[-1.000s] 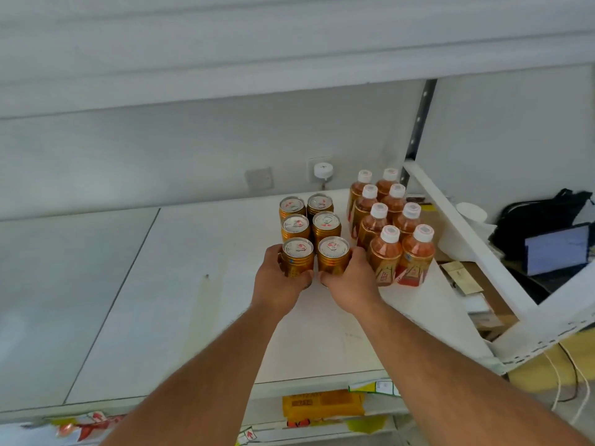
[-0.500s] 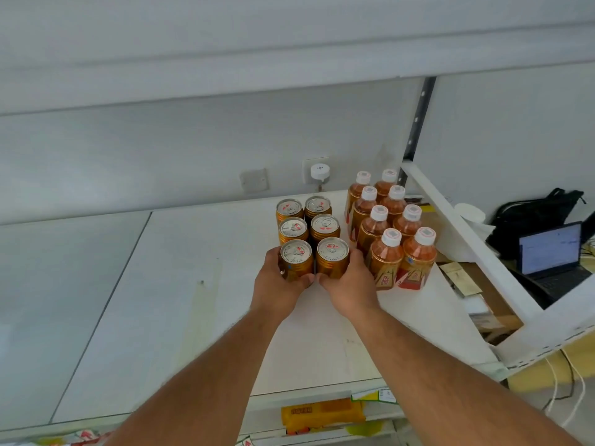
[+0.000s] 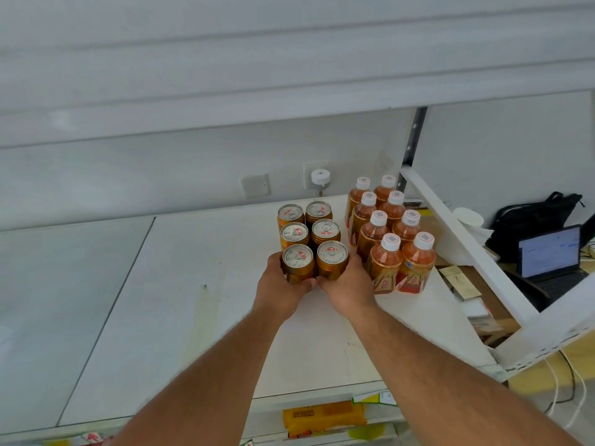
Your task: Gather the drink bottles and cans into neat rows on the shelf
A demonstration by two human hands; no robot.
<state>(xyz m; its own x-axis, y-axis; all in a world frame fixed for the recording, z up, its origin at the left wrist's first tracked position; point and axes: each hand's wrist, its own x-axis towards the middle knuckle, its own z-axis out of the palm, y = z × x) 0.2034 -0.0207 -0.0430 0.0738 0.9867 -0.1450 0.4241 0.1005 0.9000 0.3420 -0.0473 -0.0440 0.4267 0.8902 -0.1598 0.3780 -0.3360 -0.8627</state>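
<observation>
**Both hands around the front pair of cans**

We see a white shelf [image 3: 161, 300], its left part bare. Toward the middle stand six gold cans, two across and three deep, all upright. Our left hand [image 3: 281, 289] is wrapped around the front-left can [image 3: 297, 263], fingers curled on its left side and thumb at its base. Our right hand [image 3: 349, 286] grasps the front-right can [image 3: 332, 259] the same way, from the right side. The two cans touch each other, and the thumbs meet just below them. Behind them the middle cans [image 3: 310, 233] and the back cans [image 3: 304, 212] stand close together in line.

Just right of the cans, eight amber drink bottles [image 3: 389, 233] with white caps stand in two columns of four; the nearest bottle sits just beside our right knuckles. On the wall behind are a switch plate [image 3: 255, 185] and a white plug [image 3: 320, 178]. Further right, beyond the shelf's slanted white side rail [image 3: 457, 239], we see a laptop [image 3: 550, 252] and a black bag [image 3: 534, 217].
</observation>
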